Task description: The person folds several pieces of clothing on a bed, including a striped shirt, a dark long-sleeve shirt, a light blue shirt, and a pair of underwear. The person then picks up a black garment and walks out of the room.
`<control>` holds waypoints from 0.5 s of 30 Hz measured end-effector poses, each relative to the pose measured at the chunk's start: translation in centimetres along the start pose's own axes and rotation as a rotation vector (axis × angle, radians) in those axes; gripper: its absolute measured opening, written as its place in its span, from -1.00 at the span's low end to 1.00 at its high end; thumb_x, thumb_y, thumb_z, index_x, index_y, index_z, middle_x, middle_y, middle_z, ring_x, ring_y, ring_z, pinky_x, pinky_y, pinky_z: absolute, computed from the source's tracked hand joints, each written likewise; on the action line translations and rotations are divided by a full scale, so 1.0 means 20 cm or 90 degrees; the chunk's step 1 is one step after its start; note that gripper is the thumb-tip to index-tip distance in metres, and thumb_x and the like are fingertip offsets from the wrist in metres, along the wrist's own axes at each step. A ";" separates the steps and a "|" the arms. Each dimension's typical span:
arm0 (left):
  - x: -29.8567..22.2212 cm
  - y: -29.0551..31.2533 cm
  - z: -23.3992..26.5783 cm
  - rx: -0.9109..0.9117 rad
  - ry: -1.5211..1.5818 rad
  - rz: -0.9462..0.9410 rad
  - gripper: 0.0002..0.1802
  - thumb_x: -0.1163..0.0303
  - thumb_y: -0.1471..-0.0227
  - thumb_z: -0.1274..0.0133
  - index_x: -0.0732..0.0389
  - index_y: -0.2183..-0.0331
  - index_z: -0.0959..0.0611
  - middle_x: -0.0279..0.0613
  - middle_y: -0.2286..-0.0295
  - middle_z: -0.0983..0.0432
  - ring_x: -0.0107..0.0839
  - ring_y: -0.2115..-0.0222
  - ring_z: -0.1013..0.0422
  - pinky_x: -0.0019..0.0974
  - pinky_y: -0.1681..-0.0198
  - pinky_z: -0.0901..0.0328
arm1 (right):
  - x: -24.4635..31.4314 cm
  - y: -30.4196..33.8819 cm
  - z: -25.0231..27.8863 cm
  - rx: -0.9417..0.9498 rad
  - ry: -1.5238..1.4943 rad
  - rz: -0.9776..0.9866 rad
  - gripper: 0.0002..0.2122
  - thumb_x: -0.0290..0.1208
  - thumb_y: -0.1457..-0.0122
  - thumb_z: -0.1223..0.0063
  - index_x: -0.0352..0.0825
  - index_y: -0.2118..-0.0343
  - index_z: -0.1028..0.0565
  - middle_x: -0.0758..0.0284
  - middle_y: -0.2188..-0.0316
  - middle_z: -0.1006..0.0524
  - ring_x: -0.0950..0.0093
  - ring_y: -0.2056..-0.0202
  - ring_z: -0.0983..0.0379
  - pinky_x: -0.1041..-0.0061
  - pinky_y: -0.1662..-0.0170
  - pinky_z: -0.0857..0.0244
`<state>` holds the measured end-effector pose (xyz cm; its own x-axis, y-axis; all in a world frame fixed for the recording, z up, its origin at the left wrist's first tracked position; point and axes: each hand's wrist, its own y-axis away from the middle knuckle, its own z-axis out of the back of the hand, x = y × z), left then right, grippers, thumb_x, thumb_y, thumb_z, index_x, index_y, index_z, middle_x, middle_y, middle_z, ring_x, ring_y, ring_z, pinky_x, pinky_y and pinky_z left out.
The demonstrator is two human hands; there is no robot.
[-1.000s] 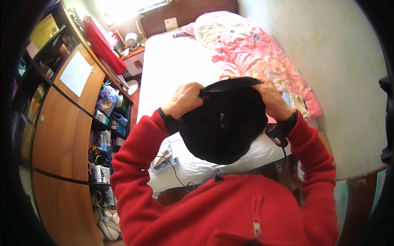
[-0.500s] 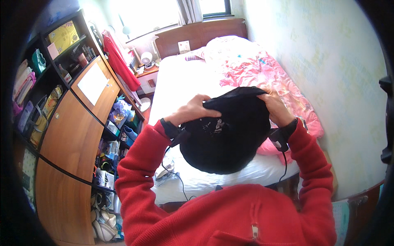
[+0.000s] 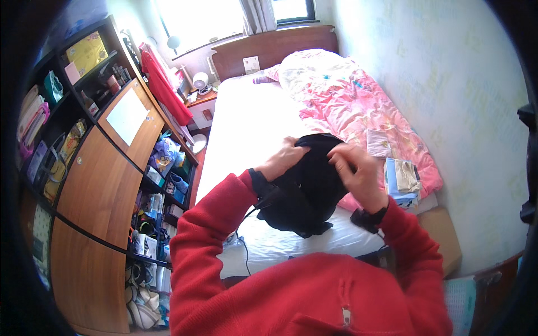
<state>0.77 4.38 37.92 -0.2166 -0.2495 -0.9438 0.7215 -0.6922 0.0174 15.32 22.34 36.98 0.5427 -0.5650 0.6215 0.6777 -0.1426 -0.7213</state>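
Observation:
A piece of black cloth (image 3: pixel 308 190) hangs bunched in front of me above the near end of the bed. The left side of its upper edge is pinched in my left hand (image 3: pixel 282 158), thumb over the fabric. My right hand (image 3: pixel 358 175) is at the upper right edge, its curled fingertips against the cloth; part of the grip is hidden. Dark bands with small black devices and cables circle both wrists. Folds hide the pale print on the cloth.
Beneath the cloth is the white bed (image 3: pixel 246 134), with a rumpled pink quilt (image 3: pixel 336 95). Small folded cloths (image 3: pixel 402 176) lie at its right edge, near a cardboard box (image 3: pixel 443 238) by the wall. Packed shelves with wooden doors (image 3: pixel 92 196) line the left.
The cloth has gone from spread wide to gathered and narrower. My right hand has moved left and lower, nearer my left hand. The folded cloths on the right have come into view.

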 end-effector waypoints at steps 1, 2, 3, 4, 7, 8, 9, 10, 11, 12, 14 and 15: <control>-0.01 -0.01 -0.05 -0.031 -0.088 0.028 -0.66 0.26 -0.09 -0.07 0.38 0.29 -0.66 -0.20 0.51 -0.57 -0.50 0.50 -0.47 -0.39 0.41 -0.39 | -0.01 0.05 -0.06 0.071 -0.013 -0.009 -0.90 -0.60 -0.13 -0.05 -0.43 0.31 -0.55 0.13 0.41 -0.56 0.26 0.33 -0.54 0.40 0.23 -0.40; -0.03 -0.02 -0.10 -0.056 -0.175 0.055 -0.66 0.24 -0.08 -0.07 0.37 0.30 -0.67 -0.21 0.53 -0.57 -0.50 0.51 -0.46 -0.38 0.41 -0.38 | -0.05 0.09 -0.14 0.076 -0.003 -0.007 -0.89 -0.58 -0.17 0.01 -0.43 0.32 -0.56 0.11 0.42 -0.56 0.28 0.33 -0.55 0.40 0.22 -0.39; -0.03 -0.01 -0.15 -0.065 -0.196 -0.038 -0.67 0.24 -0.03 -0.09 0.36 0.36 -0.68 -0.18 0.58 -0.55 -0.48 0.53 -0.45 -0.33 0.41 -0.37 | -0.12 0.13 -0.19 0.160 -0.078 -0.105 -0.87 -0.57 -0.19 0.04 -0.44 0.29 -0.55 0.09 0.39 -0.57 0.29 0.29 -0.55 0.38 0.19 -0.39; -0.05 0.00 -0.20 -0.061 -0.230 -0.081 -0.68 0.25 0.05 -0.12 0.35 0.38 -0.67 -0.09 0.59 -0.55 -0.42 0.55 -0.47 -0.28 0.39 -0.38 | -0.21 0.17 -0.24 0.247 -0.193 -0.163 -0.85 -0.56 -0.20 0.07 -0.46 0.26 -0.54 0.07 0.36 -0.57 0.31 0.26 -0.54 0.36 0.16 -0.38; -0.08 0.13 -0.40 -0.014 -0.310 -0.183 -0.75 0.33 0.18 -0.13 0.31 0.43 -0.67 0.10 0.53 -0.54 -0.15 0.51 -0.52 -0.17 0.38 -0.38 | -0.47 0.29 -0.43 0.197 0.033 -0.081 -0.64 -0.42 -0.27 0.10 -0.40 -0.10 -0.34 0.13 -0.01 -0.44 0.41 -0.08 -0.36 0.46 -0.08 -0.28; -0.09 0.20 -0.47 0.043 -0.292 -0.209 -0.77 0.37 0.23 -0.12 0.29 0.44 -0.67 0.13 0.51 -0.53 -0.04 0.47 -0.52 -0.12 0.37 -0.38 | -0.55 0.33 -0.44 0.185 0.036 -0.065 -0.64 -0.41 -0.28 0.11 -0.39 -0.11 -0.33 0.13 -0.02 -0.43 0.40 -0.08 -0.35 0.46 -0.09 -0.27; -0.10 0.25 -0.56 0.069 -0.298 -0.238 -0.76 0.41 0.26 -0.09 0.27 0.42 -0.66 0.13 0.52 -0.52 0.02 0.46 -0.50 -0.08 0.37 -0.37 | -0.60 0.37 -0.46 0.178 -0.001 -0.069 -0.63 -0.40 -0.28 0.12 -0.39 -0.12 -0.32 0.14 -0.03 -0.42 0.40 -0.09 -0.34 0.46 -0.10 -0.26; -0.10 0.30 -0.63 0.082 -0.294 -0.299 -0.74 0.46 0.29 -0.07 0.26 0.40 -0.66 0.13 0.53 -0.51 0.08 0.44 -0.49 -0.05 0.37 -0.36 | -0.65 0.38 -0.46 0.179 -0.066 -0.089 -0.63 -0.39 -0.29 0.12 -0.39 -0.13 -0.31 0.14 -0.04 -0.41 0.40 -0.09 -0.33 0.46 -0.11 -0.25; -0.10 0.35 -0.69 0.088 -0.280 -0.329 -0.70 0.47 0.31 -0.05 0.25 0.37 -0.65 0.13 0.53 -0.50 0.09 0.45 -0.48 -0.04 0.38 -0.37 | -0.68 0.39 -0.46 0.178 -0.143 -0.110 -0.62 -0.38 -0.29 0.13 -0.39 -0.13 -0.31 0.15 -0.04 -0.40 0.40 -0.10 -0.33 0.46 -0.12 -0.24; -0.09 0.38 -0.72 0.095 -0.266 -0.360 -0.66 0.49 0.32 -0.04 0.24 0.34 -0.65 0.13 0.54 -0.50 0.09 0.46 -0.47 -0.03 0.38 -0.37 | -0.70 0.39 -0.44 0.178 -0.231 -0.134 -0.62 -0.37 -0.30 0.14 -0.38 -0.14 -0.30 0.15 -0.05 -0.40 0.40 -0.10 -0.32 0.46 -0.13 -0.23; -0.06 0.37 -0.73 0.047 -0.230 -0.315 -0.76 0.46 0.28 -0.06 0.20 0.40 -0.63 0.10 0.53 -0.51 0.11 0.41 -0.47 0.03 0.34 -0.35 | -0.72 0.39 -0.40 0.170 -0.386 -0.178 -0.61 -0.36 -0.31 0.15 -0.38 -0.16 -0.28 0.16 -0.07 -0.38 0.40 -0.11 -0.30 0.46 -0.15 -0.20; -0.04 0.35 -0.72 -0.009 -0.166 -0.324 -0.69 0.54 0.27 -0.05 0.20 0.33 -0.64 0.07 0.55 -0.51 0.07 0.44 -0.48 -0.01 0.36 -0.36 | -0.72 0.39 -0.37 0.166 -0.432 -0.198 -0.61 -0.35 -0.32 0.15 -0.38 -0.16 -0.27 0.16 -0.07 -0.37 0.39 -0.12 -0.29 0.46 -0.17 -0.19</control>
<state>15.45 9.38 34.09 -0.6931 -0.0466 -0.7193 0.4922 -0.7597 -0.4250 9.10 23.47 20.13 0.4372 0.1009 0.8937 0.8966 0.0294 -0.4420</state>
